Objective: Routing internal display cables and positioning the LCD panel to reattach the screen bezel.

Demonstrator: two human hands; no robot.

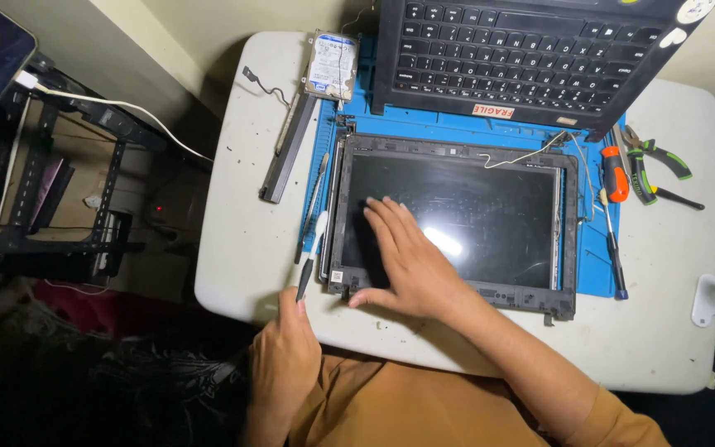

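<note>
Right hand (407, 261) pressing flat, fingers spread, on the glossy black laptop screen (457, 219).
Left hand (285, 352) is gripping a slim black-and-white pry tool (311, 252) at the frame's edge.

- The laptop screen panel (453, 223) lies on a work mat (597, 277) in the middle of the bench (242, 248).
- The laptop base with keyboard (523, 54) sits behind the panel.
- A hard drive (332, 66) lies at the mat's far left corner.
- A screwdriver (614, 178) and pliers (651, 170) lie right of the panel.
</note>
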